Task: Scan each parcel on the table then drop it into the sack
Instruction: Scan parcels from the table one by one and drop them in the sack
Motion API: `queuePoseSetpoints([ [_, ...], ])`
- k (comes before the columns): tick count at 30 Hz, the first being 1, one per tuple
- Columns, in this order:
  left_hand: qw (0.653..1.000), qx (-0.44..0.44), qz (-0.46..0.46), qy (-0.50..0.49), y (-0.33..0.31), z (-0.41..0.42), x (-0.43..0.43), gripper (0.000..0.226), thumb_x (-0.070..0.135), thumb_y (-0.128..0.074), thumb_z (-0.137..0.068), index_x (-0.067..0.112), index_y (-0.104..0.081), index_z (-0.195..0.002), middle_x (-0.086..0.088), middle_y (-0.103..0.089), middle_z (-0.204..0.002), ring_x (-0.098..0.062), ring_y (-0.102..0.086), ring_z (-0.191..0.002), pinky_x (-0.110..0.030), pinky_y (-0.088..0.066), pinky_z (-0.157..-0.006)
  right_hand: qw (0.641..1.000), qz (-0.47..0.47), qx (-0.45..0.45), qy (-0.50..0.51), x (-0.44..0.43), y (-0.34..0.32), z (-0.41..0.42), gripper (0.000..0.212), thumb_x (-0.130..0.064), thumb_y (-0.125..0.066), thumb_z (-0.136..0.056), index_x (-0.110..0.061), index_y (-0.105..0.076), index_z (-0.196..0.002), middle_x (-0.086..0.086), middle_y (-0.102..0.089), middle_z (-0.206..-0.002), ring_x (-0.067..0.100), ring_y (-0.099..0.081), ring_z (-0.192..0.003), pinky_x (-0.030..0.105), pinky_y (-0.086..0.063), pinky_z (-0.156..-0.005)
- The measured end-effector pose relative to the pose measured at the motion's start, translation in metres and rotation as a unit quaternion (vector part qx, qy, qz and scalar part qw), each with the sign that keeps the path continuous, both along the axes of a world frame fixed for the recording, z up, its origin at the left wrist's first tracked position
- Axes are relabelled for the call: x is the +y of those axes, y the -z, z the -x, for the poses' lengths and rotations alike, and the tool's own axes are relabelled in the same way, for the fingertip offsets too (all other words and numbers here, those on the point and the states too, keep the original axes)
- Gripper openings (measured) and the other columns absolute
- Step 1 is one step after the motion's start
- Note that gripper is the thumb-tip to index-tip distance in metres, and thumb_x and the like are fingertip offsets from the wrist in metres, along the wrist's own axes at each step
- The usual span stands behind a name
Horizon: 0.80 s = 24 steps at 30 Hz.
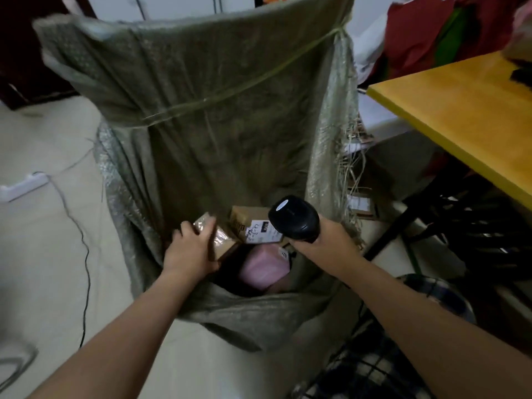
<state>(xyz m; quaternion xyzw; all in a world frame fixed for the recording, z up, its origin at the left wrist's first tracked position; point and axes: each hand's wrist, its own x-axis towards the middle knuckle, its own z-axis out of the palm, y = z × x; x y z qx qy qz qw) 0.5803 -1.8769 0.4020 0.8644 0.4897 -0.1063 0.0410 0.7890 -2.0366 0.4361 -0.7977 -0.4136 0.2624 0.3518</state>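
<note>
Beside the sack, yellow table, cable.

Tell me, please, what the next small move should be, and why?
Probably loosen the left hand and let the taped brown cardboard parcel drop: it sits inside the green woven sack, above the pink wrapped parcel, and the right hand holds the black scanner.

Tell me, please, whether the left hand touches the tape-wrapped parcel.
Touching: head view shows the left hand gripping the tape-wrapped parcel inside the sack.
</note>
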Motion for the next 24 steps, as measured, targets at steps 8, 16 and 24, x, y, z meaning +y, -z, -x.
queuePoseSetpoints([
  [8, 0.995, -0.026, -0.042, 0.085, -0.015, -0.058, -0.013, 0.069, 0.05, -0.049, -0.092, 0.022, -0.023, -0.149, -0.013, -0.038, -0.137, -0.032, -0.041, -0.124, -0.041, -0.041, -0.096, 0.999, -0.005, 0.028, 0.041, -0.02, 0.004, -0.013, 0.034, -0.03, -0.076, -0.081, -0.029, -0.053, -0.106, -0.009, -0.058, -0.092, 0.01, -0.054, -0.089, 0.026, -0.044, -0.076],
  [16, 0.924, -0.236, -0.094, 0.285, -0.102, -0.159, -0.072, 0.051, 0.037, -0.053, -0.091, 0.015, -0.045, -0.137, -0.011, -0.052, -0.125, -0.033, -0.05, -0.112, -0.045, -0.044, -0.093, 0.961, -0.117, -0.021, 0.25, -0.086, -0.046, -0.065, 0.037, -0.026, -0.077, -0.078, -0.021, -0.062, -0.112, -0.004, -0.063, -0.089, 0.014, -0.058, -0.09, 0.025, -0.041, -0.075],
  [24, 0.829, -0.332, -0.092, 0.441, -0.175, -0.26, -0.176, 0.05, 0.035, -0.056, -0.092, 0.015, -0.047, -0.137, -0.009, -0.053, -0.124, -0.031, -0.051, -0.112, -0.042, -0.045, -0.089, 0.889, -0.194, -0.128, 0.395, -0.224, -0.133, -0.109, 0.031, -0.028, -0.076, -0.077, -0.019, -0.066, -0.105, -0.004, -0.066, -0.088, 0.014, -0.06, -0.088, 0.027, -0.042, -0.068],
])
